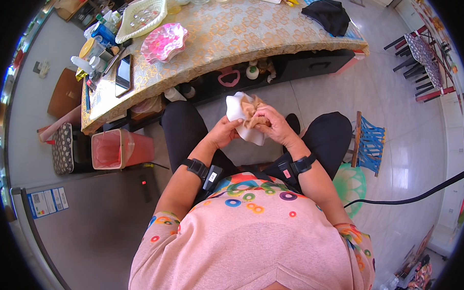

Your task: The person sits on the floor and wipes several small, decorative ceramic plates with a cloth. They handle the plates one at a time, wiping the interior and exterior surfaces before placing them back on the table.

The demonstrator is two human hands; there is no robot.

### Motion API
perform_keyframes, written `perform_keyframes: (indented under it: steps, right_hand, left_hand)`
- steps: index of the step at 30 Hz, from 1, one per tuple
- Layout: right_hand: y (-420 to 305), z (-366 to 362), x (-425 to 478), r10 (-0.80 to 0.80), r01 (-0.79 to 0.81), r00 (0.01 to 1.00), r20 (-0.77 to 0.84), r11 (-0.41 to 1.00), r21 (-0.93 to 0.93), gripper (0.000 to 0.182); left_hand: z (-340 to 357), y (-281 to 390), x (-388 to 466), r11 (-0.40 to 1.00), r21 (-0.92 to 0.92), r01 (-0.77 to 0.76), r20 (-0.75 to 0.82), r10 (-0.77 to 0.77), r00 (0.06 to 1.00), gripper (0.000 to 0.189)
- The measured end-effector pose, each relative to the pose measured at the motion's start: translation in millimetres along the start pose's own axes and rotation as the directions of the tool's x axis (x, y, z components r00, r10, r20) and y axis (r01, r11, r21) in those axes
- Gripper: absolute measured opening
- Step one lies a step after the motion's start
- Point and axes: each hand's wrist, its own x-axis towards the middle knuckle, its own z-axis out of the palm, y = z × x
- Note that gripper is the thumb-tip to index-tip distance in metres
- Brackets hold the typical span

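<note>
A white dish with a wavy rim (235, 106) is held up over my lap, tilted. My left hand (224, 132) grips its near left edge, thumb on the face and fingers behind. In my right hand (274, 124) a crumpled tan cloth (250, 108) is bunched against the dish, covering much of its face. Beyond my knees, on the table, sits a stack of pink-and-white wavy-edged dishes (164, 44).
On the cloth-covered table (228, 34) are a woven plastic basket (145, 15), a smartphone (124, 76), a blue can (103, 35) and black fabric (329, 17). A pink waste bin (138, 148) stands left; a folding stool with blue webbing (371, 146) stands right.
</note>
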Motion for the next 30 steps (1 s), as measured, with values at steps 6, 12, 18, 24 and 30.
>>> perform_keyframes:
  steps: [6,12,18,24,30]
  right_hand:
    - [-12.3,19.1,9.6,-0.395,0.394,0.917,0.054,0.879,-0.269,0.033]
    - [3.7,15.1,16.6,-0.355,0.275,0.926,-0.132,0.869,-0.411,0.026]
    - [25.0,10.4,18.9,-0.259,0.098,0.904,-0.34,0.899,-0.426,0.021]
    - [-10.4,24.7,7.7,-0.383,0.357,0.924,0.009,0.853,-0.38,0.029]
    - [14.3,23.2,16.9,-0.316,0.177,0.914,-0.254,0.875,-0.45,0.023]
  left_hand:
    - [-15.2,-18.2,3.0,0.862,0.506,0.037,0.075,-0.087,0.993,0.03]
    - [-4.2,-25.4,-0.3,0.849,0.504,0.161,0.117,-0.251,0.961,0.036]
    - [4.6,-22.6,-2.4,0.887,0.442,0.13,0.144,-0.213,0.966,0.034]
    - [9.1,-13.1,-6.8,0.793,0.605,0.069,0.004,-0.09,0.996,0.029]
    - [-10.0,-28.9,3.9,0.707,0.694,0.138,0.115,-0.298,0.947,0.036]
